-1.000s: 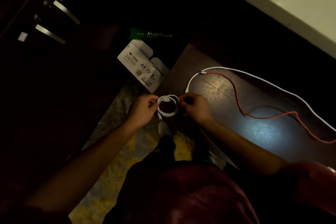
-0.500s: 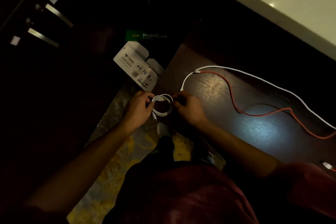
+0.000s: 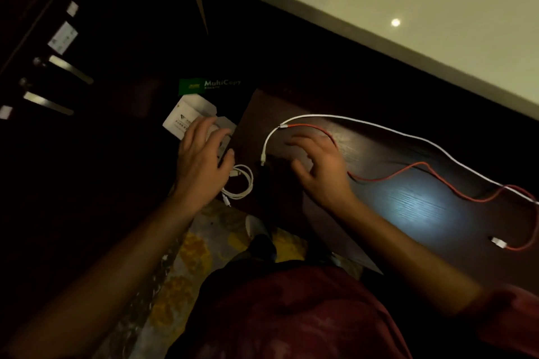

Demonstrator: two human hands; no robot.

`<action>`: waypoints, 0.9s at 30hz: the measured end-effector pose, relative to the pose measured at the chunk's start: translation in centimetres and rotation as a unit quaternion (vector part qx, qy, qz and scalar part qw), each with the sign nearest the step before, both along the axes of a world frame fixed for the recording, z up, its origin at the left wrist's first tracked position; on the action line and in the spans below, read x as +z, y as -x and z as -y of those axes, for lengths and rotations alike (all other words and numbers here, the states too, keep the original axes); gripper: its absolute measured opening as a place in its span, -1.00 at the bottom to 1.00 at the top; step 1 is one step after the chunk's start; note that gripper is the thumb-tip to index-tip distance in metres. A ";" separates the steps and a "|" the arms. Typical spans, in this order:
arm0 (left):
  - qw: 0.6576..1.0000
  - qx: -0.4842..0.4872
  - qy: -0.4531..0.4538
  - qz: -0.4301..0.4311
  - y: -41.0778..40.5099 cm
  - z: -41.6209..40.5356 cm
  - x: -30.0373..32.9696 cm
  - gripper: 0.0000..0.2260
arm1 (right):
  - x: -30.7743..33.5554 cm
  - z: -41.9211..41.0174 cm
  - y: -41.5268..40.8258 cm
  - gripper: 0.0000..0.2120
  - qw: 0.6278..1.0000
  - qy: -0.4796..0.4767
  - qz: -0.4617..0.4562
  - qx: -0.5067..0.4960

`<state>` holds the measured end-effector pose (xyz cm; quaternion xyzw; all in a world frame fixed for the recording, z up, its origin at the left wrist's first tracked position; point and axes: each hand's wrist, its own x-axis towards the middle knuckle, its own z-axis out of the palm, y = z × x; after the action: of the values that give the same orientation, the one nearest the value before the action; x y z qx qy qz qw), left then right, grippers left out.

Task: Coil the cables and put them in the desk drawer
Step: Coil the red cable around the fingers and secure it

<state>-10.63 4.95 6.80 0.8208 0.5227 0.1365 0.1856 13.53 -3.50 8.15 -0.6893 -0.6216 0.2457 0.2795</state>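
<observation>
Head view: one small white coil (image 3: pixel 240 182) wound, beside spread left hand (image 3: pixel 201 160); right hand (image 3: pixel 319 167) empty, splayed; white cable (image 3: pixel 379 127) and red cable (image 3: pixel 388 178) uncoiled on desk (image 3: pixel 423 213); drawer unseen.

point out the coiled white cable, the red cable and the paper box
coiled white cable (image 3: pixel 243 182): head view, right side of loop
red cable (image 3: pixel 388 176): head view, middle stretch on desk
paper box (image 3: pixel 178 119): head view, white top face

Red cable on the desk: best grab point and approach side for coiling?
Probably the white-plug end of the red cable, free on the desk by the near edge. Pinch behind the plug from above, right hand; its far end meets the white cable.
</observation>
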 end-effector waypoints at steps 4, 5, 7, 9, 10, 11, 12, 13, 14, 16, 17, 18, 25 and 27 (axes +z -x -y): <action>0.998 -0.041 -0.041 -0.007 -2.4 -0.3 1.7 -0.56 | 1.7 1.9 -3.6 -0.54 0.995 -0.055 0.082 -0.010; 0.997 -0.064 -0.051 -0.006 -4.0 -0.2 2.2 -0.55 | 2.2 3.1 -5.0 -0.50 0.992 -0.057 0.104 -0.032; 0.994 -0.095 -0.056 -0.011 -6.4 -0.1 2.6 -0.53 | 2.5 5.4 -7.2 -0.47 0.989 -0.048 0.115 -0.077; 0.991 -0.123 -0.055 -0.007 -8.9 0.1 2.7 -0.51 | 2.7 7.9 -9.4 -0.45 0.985 -0.032 0.116 -0.120; 0.990 -0.135 -0.052 -0.002 -10.2 0.4 2.7 -0.51 | 2.7 9.2 -10.6 -0.44 0.982 -0.028 0.121 -0.141; 0.987 -0.151 -0.053 -0.001 -11.5 0.6 2.6 -0.51 | 2.6 10.6 -11.9 -0.43 0.977 -0.025 0.132 -0.163; 0.984 -0.167 -0.057 -0.004 -12.8 1.0 2.5 -0.51 | 2.4 11.9 -13.2 -0.42 0.972 -0.021 0.149 -0.182; 0.981 -0.182 -0.064 -0.011 -14.2 1.4 2.4 -0.50 | 2.2 13.3 -14.6 -0.40 0.966 -0.014 0.166 -0.199; 0.978 -0.195 -0.073 -0.017 -15.5 1.9 2.4 -0.50 | 1.9 14.6 -15.9 -0.38 0.959 -0.002 0.185 -0.215; 0.972 -0.216 -0.086 -0.015 -18.0 3.1 2.2 -0.51 | 1.2 17.1 -18.7 -0.35 0.944 0.032 0.219 -0.243; 0.970 -0.226 -0.091 -0.011 -19.2 3.7 2.0 -0.51 | 0.9 18.3 -20.0 -0.35 0.938 0.050 0.226 -0.259; 0.968 -0.233 -0.092 -0.007 -20.4 4.4 1.9 -0.52 | 0.5 19.5 -21.3 -0.34 0.932 0.066 0.228 -0.274; 0.962 -0.254 -0.079 -0.060 -26.9 8.2 0.3 -0.49 | -1.3 24.1 -27.8 -0.33 0.923 0.120 0.212 -0.299; 0.965 -0.243 -0.055 -0.083 -29.4 10.1 -0.5 -0.48 | -2.0 25.3 -30.3 -0.33 0.928 0.137 0.203 -0.281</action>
<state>18.81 -5.16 6.26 0.9406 0.3127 0.0473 0.1236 43.88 -28.81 6.13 -0.9026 -0.4059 0.0946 0.1080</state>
